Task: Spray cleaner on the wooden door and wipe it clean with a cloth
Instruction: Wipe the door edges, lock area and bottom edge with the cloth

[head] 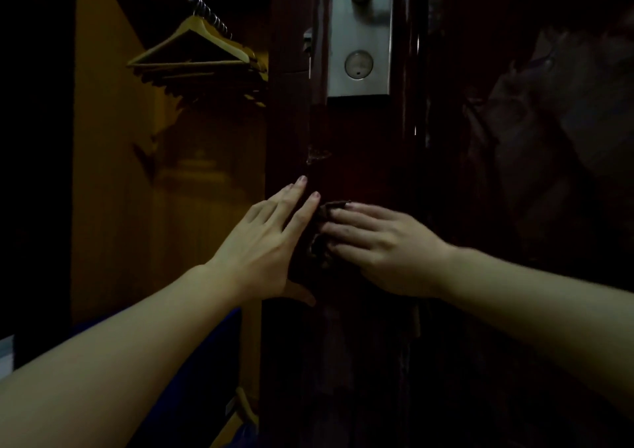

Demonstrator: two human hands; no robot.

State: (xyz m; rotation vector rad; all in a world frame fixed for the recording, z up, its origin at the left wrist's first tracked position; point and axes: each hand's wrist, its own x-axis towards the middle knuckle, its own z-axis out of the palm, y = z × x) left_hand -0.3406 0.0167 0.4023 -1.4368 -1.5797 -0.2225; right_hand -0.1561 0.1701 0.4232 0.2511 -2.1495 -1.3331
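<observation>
The dark reddish wooden door (360,159) stands edge-on in front of me in dim light. My left hand (271,241) rests flat with straight fingers against the door's edge, thumb pointing down. My right hand (380,245) presses a dark brown cloth (320,238) against the door face with its fingers spread over it. The cloth is mostly hidden under those fingers. No spray bottle is visible.
A silver lock plate (358,46) with a handle and a round keyhole sits on the door above my hands. To the left, an open wardrobe (113,173) holds several wooden hangers (199,52) on a rail. Something blue (219,344) lies low in it.
</observation>
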